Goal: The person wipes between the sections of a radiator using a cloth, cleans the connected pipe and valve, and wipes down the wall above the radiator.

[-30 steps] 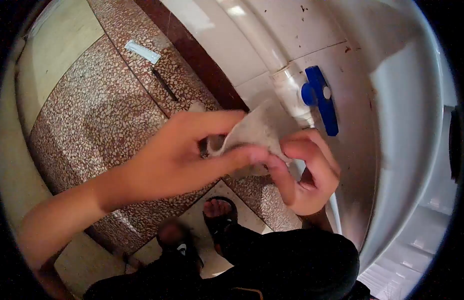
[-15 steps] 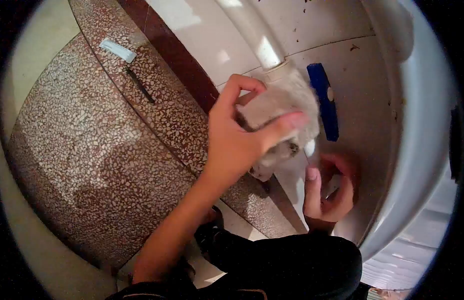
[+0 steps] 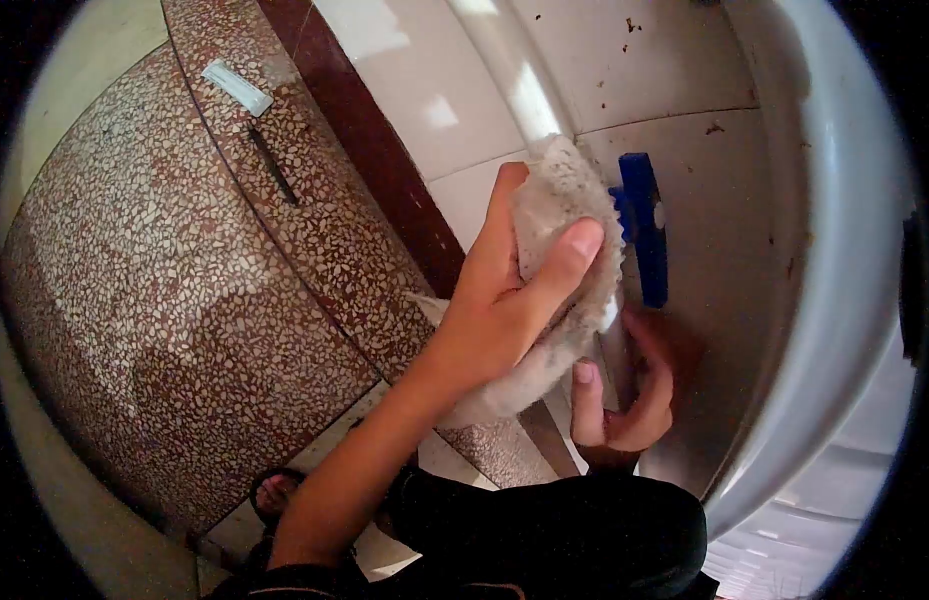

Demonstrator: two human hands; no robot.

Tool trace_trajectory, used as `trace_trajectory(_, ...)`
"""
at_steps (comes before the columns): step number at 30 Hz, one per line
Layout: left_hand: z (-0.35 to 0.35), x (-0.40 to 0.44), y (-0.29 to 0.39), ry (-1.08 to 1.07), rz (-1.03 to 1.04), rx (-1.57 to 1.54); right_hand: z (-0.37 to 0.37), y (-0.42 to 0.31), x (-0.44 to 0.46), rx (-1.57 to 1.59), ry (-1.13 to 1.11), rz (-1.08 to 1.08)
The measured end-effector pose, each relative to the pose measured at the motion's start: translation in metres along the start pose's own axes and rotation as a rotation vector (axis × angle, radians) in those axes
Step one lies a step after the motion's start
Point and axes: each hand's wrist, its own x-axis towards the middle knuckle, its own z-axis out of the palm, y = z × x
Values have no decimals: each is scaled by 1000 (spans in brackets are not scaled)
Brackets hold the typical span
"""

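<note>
Head view: I see left hand (image 3: 509,318) pinching cloth (image 3: 569,195), right hand (image 3: 639,428) with fingers parted; loose folds could snag blue handle (image 3: 644,230).

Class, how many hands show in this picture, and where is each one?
2: the left hand grips the cloth, left of the blue handle; the right hand is below that handle.

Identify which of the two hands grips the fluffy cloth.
The left hand: its thumb lies across the fluffy cloth. The right hand, its thumb and fingers apart, has no cloth between them.
</note>
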Motion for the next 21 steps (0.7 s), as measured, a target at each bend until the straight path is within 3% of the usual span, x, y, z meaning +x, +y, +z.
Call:
trace_trajectory(5,11,5,10,88,-128,-187,1,-2,-10,-49,-40,48)
trace_trajectory(9,4,2,1,71,-135,-130,4,-4,-10,54,17,83)
trace_trajectory(12,2,-10,-10,5,16,88,3,-10,-4,-7,-24,137)
trace_trajectory(14,9,-14,-8,32,-81,-181,6,-11,-3,55,-1,120)
trace_trajectory(19,3,-13,-20,65,86,-14,13,-4,-6,43,93,22)
trace_trajectory(21,-4,-13,-16,230,-238,-113,10,-8,-8,83,168,-4)
